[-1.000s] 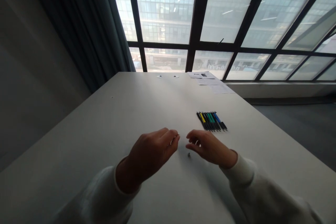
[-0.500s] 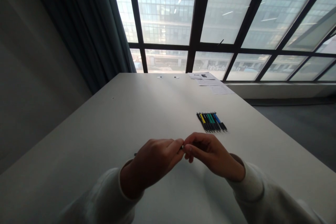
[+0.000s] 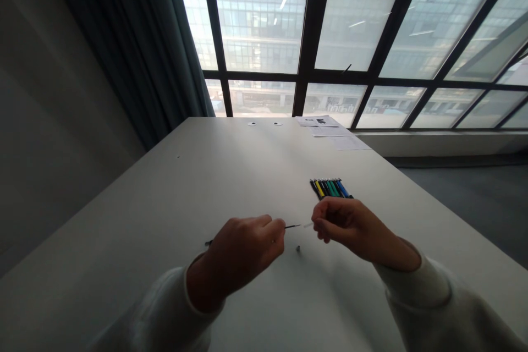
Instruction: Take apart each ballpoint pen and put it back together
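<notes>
Fingers (image 3: 275,226) of the left hand (image 3: 239,256) pinch narrowly around a thin dark pen refill (image 3: 292,226), whose tip juts toward the middle of the frame while its tail shows as a dark stub past the knuckles at lower left. Across a small gap, the right hand (image 3: 357,228) has its fingers closed on a pale, slim piece (image 3: 307,225), perhaps a clear tube or pen part; it is too small to name surely. Both pieces sit just below the centre of the frame, held above the white desk (image 3: 173,198).

A tiny dark part (image 3: 297,248), maybe a spring or tip, lies loose on the desk just beneath the gap. A sleeve or the heel of a hand brushing it could flick it away, and against the dim surface it would be hard to find. The refill is thin and held near one end, so a skewed push against the pale piece could bend it or make it slip from the pinch. The row of coloured pens (image 3: 329,187) lies close behind the right hand, at centre right; a backward knuckle could scatter them.
</notes>
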`<state>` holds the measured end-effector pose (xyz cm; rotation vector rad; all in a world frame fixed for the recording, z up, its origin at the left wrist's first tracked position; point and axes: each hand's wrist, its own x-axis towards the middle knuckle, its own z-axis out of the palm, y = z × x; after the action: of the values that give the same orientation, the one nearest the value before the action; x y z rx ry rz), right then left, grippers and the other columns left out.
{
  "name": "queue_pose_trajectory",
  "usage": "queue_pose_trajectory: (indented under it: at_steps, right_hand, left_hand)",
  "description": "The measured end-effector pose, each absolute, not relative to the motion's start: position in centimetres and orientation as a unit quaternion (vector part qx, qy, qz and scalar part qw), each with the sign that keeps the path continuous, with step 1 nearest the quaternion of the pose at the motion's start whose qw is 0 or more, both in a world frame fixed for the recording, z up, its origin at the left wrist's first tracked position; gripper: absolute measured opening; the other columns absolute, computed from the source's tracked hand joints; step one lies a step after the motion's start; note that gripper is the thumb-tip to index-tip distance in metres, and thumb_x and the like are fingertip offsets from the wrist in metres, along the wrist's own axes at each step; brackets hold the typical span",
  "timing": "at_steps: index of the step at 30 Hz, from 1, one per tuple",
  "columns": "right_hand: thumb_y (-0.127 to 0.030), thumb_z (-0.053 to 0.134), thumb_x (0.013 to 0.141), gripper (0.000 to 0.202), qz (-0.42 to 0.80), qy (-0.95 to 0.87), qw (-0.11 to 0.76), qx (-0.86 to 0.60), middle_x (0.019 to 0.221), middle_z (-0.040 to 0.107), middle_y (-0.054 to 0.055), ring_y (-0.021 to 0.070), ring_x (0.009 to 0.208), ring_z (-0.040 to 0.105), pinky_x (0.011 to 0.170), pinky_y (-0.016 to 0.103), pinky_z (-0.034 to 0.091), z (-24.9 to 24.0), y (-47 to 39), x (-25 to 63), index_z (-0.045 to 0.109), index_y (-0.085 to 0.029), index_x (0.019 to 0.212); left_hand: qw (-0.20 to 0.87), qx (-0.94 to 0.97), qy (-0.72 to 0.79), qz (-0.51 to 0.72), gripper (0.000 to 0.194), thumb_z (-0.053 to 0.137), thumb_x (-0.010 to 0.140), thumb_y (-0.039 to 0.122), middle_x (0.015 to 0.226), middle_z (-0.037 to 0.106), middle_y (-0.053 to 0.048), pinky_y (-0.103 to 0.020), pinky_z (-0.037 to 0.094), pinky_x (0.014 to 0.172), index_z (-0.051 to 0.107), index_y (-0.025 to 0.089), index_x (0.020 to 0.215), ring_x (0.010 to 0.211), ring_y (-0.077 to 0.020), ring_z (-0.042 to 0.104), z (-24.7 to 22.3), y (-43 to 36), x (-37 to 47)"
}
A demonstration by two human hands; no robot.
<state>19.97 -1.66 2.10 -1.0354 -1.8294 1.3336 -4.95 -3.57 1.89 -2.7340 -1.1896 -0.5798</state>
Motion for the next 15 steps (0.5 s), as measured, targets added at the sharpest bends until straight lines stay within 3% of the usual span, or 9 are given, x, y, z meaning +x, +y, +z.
queue_pose_trajectory:
  at_steps: [7,11,15]
  right_hand:
    - [-0.020,0.053,0.089,0.013,0.413,-0.794,0.060,-0.443,0.069,0.067,0.003,0.0122,0.060,0.062,0.057,0.022,0.050,-1.3,0.6,20.6,0.064,-0.014,0.085]
    - [-0.014,0.054,0.083,0.012,0.376,-0.805,0.024,-0.458,0.062,0.067,0.003,0.0125,0.054,0.062,0.053,0.021,0.047,-3.9,1.3,19.8,0.066,-0.013,0.078]
    - [-0.012,0.056,0.081,0.013,0.327,-0.825,0.017,-0.460,0.065,0.070,0.005,0.0139,0.058,0.062,0.060,0.023,0.046,-4.2,1.4,19.2,0.069,-0.013,0.079]
  left_hand:
    - [0.050,-0.886,-0.428,-0.173,0.021,0.047,0.093,0.022,0.062,0.059,0.003,-0.027,0.027,0.049,0.063,0.021,0.080,0.049,-0.0129,0.051,1.8,-2.9,-5.4]
    - [0.042,-0.890,-0.427,-0.157,0.021,0.046,0.094,0.023,0.065,0.062,0.002,-0.027,0.028,0.049,0.065,0.021,0.083,0.051,-0.0135,0.053,1.5,-2.7,-5.2]
    - [0.033,-0.891,-0.427,-0.150,0.021,0.047,0.094,0.023,0.066,0.063,0.002,-0.027,0.029,0.050,0.066,0.022,0.085,0.053,-0.0140,0.056,1.6,-2.7,-5.2]
